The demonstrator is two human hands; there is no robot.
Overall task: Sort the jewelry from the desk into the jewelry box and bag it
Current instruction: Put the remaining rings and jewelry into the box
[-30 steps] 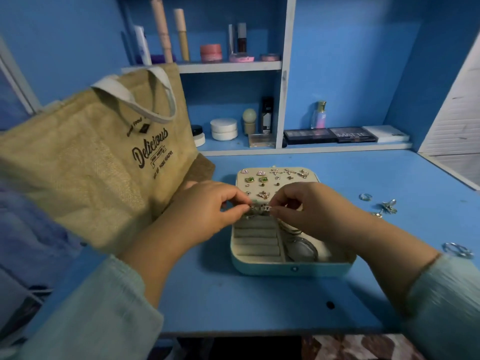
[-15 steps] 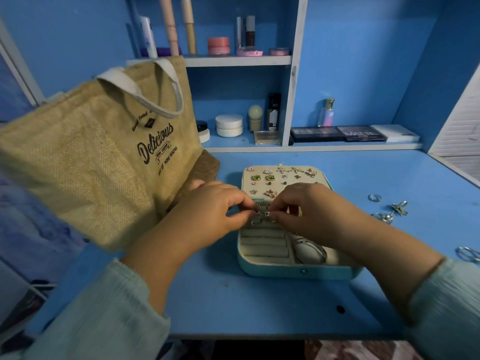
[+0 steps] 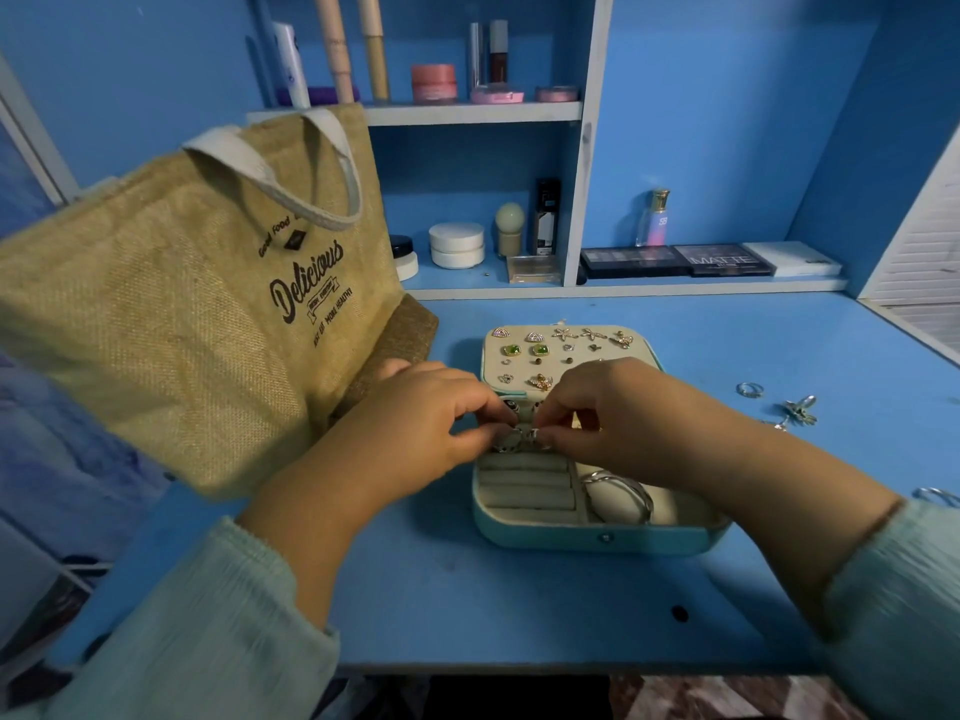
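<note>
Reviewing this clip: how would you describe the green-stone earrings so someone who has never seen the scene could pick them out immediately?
Start at the open teal jewelry box in the middle of the blue desk. Its raised cream lid panel holds rows of studs. The green-stone earrings sit side by side in the second row, at left, the only green pieces there.

Only a few readable bits here. The burlap tote bag [image 3: 208, 324] has "Delicious" in big dark script across its front, with "Good Food" in small print above it and "MORE HEALTHY" below; there's a little banner under the script too, but that print is too tiny to make out. On the lower shelf, the dark eyeshadow palette [image 3: 724, 259] says "MATTE" on its lid. The small pink perfume bottle [image 3: 653, 220] has what looks like "SB" on it.
</note>
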